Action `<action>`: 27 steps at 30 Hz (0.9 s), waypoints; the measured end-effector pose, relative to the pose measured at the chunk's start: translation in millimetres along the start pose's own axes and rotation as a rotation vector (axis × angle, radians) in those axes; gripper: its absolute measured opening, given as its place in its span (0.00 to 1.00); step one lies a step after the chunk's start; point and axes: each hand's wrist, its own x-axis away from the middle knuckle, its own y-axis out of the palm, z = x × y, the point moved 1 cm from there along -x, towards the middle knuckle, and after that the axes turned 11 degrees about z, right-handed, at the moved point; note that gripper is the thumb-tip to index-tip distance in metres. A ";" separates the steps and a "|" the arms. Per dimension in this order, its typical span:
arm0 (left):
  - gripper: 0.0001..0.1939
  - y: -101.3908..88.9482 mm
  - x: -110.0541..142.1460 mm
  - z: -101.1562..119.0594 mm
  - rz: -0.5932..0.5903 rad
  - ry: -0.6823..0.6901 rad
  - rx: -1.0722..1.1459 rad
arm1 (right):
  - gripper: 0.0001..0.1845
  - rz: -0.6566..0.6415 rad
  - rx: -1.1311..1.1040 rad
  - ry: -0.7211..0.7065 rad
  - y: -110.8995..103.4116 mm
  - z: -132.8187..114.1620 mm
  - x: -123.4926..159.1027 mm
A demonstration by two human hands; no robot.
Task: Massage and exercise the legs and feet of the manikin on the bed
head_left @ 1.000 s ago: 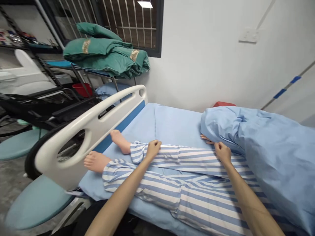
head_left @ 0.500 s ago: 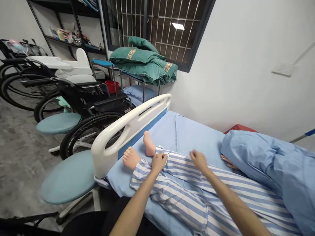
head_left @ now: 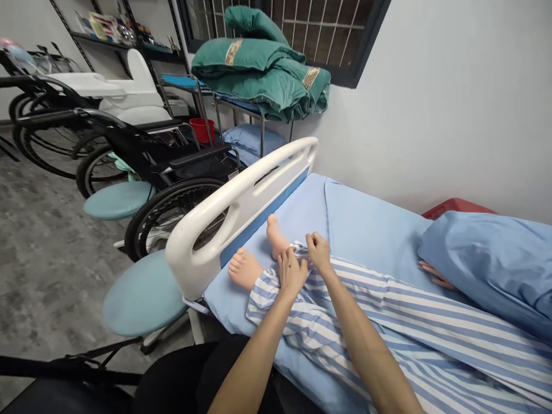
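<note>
Your left hand (head_left: 292, 273) lies on the striped pajama trousers (head_left: 345, 322) at the cuff over the near shin, its fingers (head_left: 284, 265) slightly spread and curled onto the cloth. Your right hand (head_left: 319, 252) sits just beside it at the far cuff, fingertips (head_left: 311, 237) bunched on the fabric; you cannot tell whether they pinch it. The trousers cover the legs of a manikin (head_left: 276, 236) lying on a blue bed sheet (head_left: 371, 241), its bare feet (head_left: 245, 269) near your hands and toward the white bed footboard (head_left: 202, 247) on the left. A blue cover (head_left: 487, 259) lies over the right end, with a manikin hand (head_left: 435, 275) showing below it. Beyond the footboard stands a black wheelchair (head_left: 172, 167), and farther off, green folded bedding (head_left: 259, 75) rests on a cart (head_left: 261, 132).
</note>
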 end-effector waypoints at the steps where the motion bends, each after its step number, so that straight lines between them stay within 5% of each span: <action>1: 0.21 0.1 0.3 1.3 0.010 0.037 -0.046 | 0.20 -0.009 0.013 0.026 0.8 12.3 2.9; 4: 0.21 -0.4 0.6 5.9 0.009 0.133 -0.177 | 0.20 -0.002 0.000 0.085 4.7 34.1 8.2; 9: 0.17 -7.6 -7.5 21.4 0.053 0.211 -0.275 | 0.19 0.016 0.001 0.109 8.0 31.7 8.2; 12: 0.12 -11.7 -22.8 38.5 0.093 0.274 -0.138 | 0.19 0.021 -0.069 0.150 6.2 28.9 6.4; 15: 0.11 -3.0 -39.0 49.1 0.002 0.263 0.060 | 0.19 0.039 -0.172 0.197 3.6 29.4 3.7; 18: 0.16 19.5 -45.9 42.5 -0.110 0.142 0.112 | 0.20 0.082 -0.239 0.248 3.5 31.2 1.1; 22: 0.16 44.4 -42.3 25.0 -0.085 0.124 -0.013 | 0.21 0.116 -0.243 0.274 7.2 33.9 0.4; 27: 0.17 47.6 -41.0 19.8 -0.101 0.199 -0.119 | 0.20 0.121 -0.091 0.196 -4.0 20.1 -1.5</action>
